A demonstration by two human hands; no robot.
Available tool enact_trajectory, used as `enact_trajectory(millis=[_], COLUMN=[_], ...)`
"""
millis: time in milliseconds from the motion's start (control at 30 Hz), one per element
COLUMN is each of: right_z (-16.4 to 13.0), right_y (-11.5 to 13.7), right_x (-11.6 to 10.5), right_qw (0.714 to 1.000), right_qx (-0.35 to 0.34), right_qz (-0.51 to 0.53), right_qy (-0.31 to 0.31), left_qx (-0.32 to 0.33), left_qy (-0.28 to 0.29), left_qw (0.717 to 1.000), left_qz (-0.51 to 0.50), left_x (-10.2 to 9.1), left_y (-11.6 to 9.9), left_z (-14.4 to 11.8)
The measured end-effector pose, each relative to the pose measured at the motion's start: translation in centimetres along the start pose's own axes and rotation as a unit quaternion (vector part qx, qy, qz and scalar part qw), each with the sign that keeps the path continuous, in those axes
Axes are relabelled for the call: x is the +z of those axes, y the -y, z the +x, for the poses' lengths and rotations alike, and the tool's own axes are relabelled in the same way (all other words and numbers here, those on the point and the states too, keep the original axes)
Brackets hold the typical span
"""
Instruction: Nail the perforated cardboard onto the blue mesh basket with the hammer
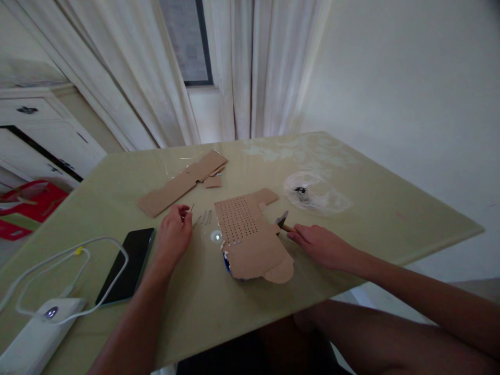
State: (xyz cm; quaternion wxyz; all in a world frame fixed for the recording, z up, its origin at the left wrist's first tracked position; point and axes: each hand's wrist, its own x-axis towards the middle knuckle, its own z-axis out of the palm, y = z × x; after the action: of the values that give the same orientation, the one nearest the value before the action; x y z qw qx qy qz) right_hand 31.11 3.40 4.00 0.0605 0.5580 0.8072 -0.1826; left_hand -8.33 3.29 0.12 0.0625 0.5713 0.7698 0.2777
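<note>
My right hand [316,244] grips a small hammer [288,228] by its wooden handle, the dark metal head lying by the right edge of the cardboard. Perforated with rows of dark holes, this brown cardboard piece [250,255] rests on something blue [227,262], mostly hidden. A few nail heads [234,243] show in a row below the holes. Left of the cardboard, my left hand [177,229] has its fingers pinched together, with a thin nail [191,207] sticking out at the fingertips. Several loose nails [205,217] lie side by side just right of those fingers.
Flat cardboard strips [183,182] lie at the back left of the table [351,156]. A clear plastic bag [320,195] with small dark pieces is at the right. A phone [130,263], a white cable [117,242] and a white power strip or bank [45,333] occupy the left.
</note>
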Motion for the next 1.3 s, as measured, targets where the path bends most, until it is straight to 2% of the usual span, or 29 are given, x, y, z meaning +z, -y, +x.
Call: enact_trajectory(millis=[100,233,300,400,533,667,833,1000,1100,1300], right_z=[0.0,0.1,0.0,-0.1,-0.3,-0.5,-0.6,-0.5,-0.5,-0.6], right_y=[0.4,0.7,0.7,0.6,0.3,0.1,-0.2,-0.5,-0.4,-0.6], right_x=[-0.4,-0.7,-0.7,-0.8,-0.7,-0.6,-0.3,-0.1,-0.3,-0.3], right_qw=[1.0,0.999,0.999,0.999,1.0,1.0,1.0,1.0,1.0,1.0], right_qx=[0.011,0.018,0.017,0.013,0.002,0.008,0.011,0.005,0.007,0.009], right_qz=[-0.018,-0.029,-0.033,-0.029,-0.016,-0.015,-0.017,-0.005,0.004,0.008], right_qy=[0.002,0.008,0.011,0.016,0.015,0.015,0.015,0.005,0.01,0.014], left_qx=[0.044,0.045,0.033,0.046,0.08,0.071,0.104,0.144,0.167,0.177], left_qy=[-0.062,-0.077,-0.065,-0.017,0.032,0.021,0.012,0.075,0.088,0.117], left_qw=[0.992,0.972,0.951,0.911,0.885,0.859,0.875,0.897,0.91,0.911], left_qz=[-0.096,-0.216,-0.302,-0.408,-0.457,-0.507,-0.473,-0.411,-0.369,-0.355], left_x=[-0.4,-0.2,-0.1,-0.3,-0.6,-0.2,-0.2,-0.5,-0.7,-1.0], left_y=[-0.8,-2.3,-3.5,-6.0,-9.1,-9.8,-8.2,-7.4,-7.3,-7.0], left_z=[-0.3,-1.4,-2.3,-3.6,-4.7,-5.4,-5.8,-5.4,-5.1,-4.9])
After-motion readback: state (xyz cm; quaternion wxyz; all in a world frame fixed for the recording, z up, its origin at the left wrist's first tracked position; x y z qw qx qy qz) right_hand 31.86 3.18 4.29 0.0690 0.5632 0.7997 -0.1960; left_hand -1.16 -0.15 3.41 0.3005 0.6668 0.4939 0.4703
